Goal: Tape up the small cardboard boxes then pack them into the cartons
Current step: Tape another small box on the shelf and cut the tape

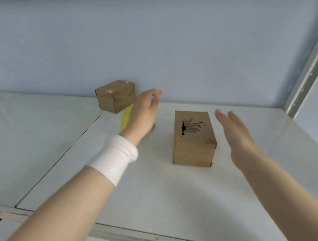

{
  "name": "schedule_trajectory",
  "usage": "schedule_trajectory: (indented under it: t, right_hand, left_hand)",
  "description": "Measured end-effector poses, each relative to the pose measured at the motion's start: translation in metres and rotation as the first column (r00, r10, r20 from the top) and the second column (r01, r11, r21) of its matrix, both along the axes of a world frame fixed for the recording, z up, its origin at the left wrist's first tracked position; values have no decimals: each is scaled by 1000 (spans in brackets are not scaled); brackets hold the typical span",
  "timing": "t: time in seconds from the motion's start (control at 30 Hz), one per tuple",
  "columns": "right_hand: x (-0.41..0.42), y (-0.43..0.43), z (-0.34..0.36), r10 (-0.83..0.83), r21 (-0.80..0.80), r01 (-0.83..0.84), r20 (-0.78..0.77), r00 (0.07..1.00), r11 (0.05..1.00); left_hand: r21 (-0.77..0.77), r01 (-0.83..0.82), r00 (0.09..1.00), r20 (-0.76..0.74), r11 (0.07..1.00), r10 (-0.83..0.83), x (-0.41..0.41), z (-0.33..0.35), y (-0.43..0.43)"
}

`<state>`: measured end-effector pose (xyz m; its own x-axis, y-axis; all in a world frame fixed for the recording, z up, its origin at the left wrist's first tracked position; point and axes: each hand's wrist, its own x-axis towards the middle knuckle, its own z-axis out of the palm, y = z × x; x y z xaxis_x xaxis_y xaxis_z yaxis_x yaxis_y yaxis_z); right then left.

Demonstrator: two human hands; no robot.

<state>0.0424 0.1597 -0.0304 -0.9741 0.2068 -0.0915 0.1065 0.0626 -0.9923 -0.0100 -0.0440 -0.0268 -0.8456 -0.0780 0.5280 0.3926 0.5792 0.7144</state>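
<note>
Cardboard box (194,138), rectangular, slot-cut lid, stands beside flat right hand (237,138).

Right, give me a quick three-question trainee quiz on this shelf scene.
1. True or false: the right hand grips the near box.
2. Which wrist wears the white wristband? A left, B right, C both.
3. Fill in: the back panel behind the far box is pale ___.
Key: 1 false, it is open beside the box, not touching; 2 A; 3 blue.
</note>
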Motion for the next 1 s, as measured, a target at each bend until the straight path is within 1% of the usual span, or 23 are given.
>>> schedule_trajectory:
  t: [0.03, 0.07, 0.13, 0.17, 0.2, 0.23, 0.27, 0.33, 0.37, 0.4, 0.43, 0.5, 0.57, 0.63, 0.7, 0.77, 0.83, 0.93, 1.0]
  right_hand:
    - [2, -3, 10, 2, 43, 0, -43, 999, 999]
    - [2, -8, 18, 14, 79, -8, -78, 997, 997]
    - [1, -25, 32, 59, 137, -42, -126, 990, 990]
    - [-1, -35, 37, 87, 160, -64, -137, 987, 985]
    - [-3, -46, 40, 109, 184, -82, -142, 984, 979]
    - [-6, -58, 43, 131, 210, -100, -141, 981, 973]
    - [-9, -69, 45, 149, 237, -113, -143, 978, 965]
    - [-17, -93, 45, 186, 307, -132, -151, 971, 942]
    - [-23, -105, 44, 205, 340, -145, -147, 968, 929]
    - [-28, -116, 41, 223, 363, -161, -134, 966, 918]
    - [-34, -127, 39, 238, 378, -179, -116, 964, 909]
    - [-44, -147, 33, 257, 422, -208, -62, 964, 883]
    - [-54, -161, 26, 268, 473, -243, 15, 963, 847]
    - [-60, -170, 22, 282, 500, -292, 98, 954, 815]
    - [-61, -176, 19, 297, 523, -333, 153, 942, 785]
    - [-62, -178, 15, 308, 513, -345, 159, 938, 786]
    - [-60, -177, 13, 326, 432, -352, 134, 936, 830]
    - [-55, -176, 16, 354, 258, -357, 60, 933, 898]
    - [-52, -175, 17, 351, 263, -331, -30, 936, 906]
  left_hand:
    - [-129, -17, 1000, -9, 991, 16, -9, 4, -15]
    - [-263, -14, 999, 24, 965, 21, -17, 5, -30]
    - [-478, 32, 989, 145, 878, 43, -23, 4, -56]
    - [-553, 56, 983, 174, 831, 49, -21, 2, -65]
    - [-605, 63, 987, 156, 794, 41, -19, -1, -73]
    - [-625, 45, 995, 96, 779, 19, -15, -4, -79]
    - [-598, 10, 1000, 6, 802, -8, -10, -7, -85]
    - [-475, -52, 989, -149, 879, -22, 2, -10, -95]
    - [-422, -72, 982, -191, 904, -11, 8, -12, -99]
    - [-378, -91, 980, -197, 922, 16, 13, -15, -102]
    - [-329, -105, 984, -172, 938, 50, 17, -20, -104]
    - [-184, -106, 993, -62, 977, 96, 24, -32, -106]
    - [35, -70, 995, 72, 997, 67, 29, -42, -108]
    - [275, -32, 972, 231, 961, -34, 30, -46, -111]
    - [450, -17, 924, 347, 893, -158, 28, -47, -116]
    - [536, 3, 885, 391, 844, -251, 23, -47, -122]
    - [572, 17, 861, 408, 820, -303, 16, -45, -125]
    - [558, 102, 819, 423, 823, -389, 12, -40, -125]
    - [544, 179, 790, 417, 820, -449, 12, -38, -122]
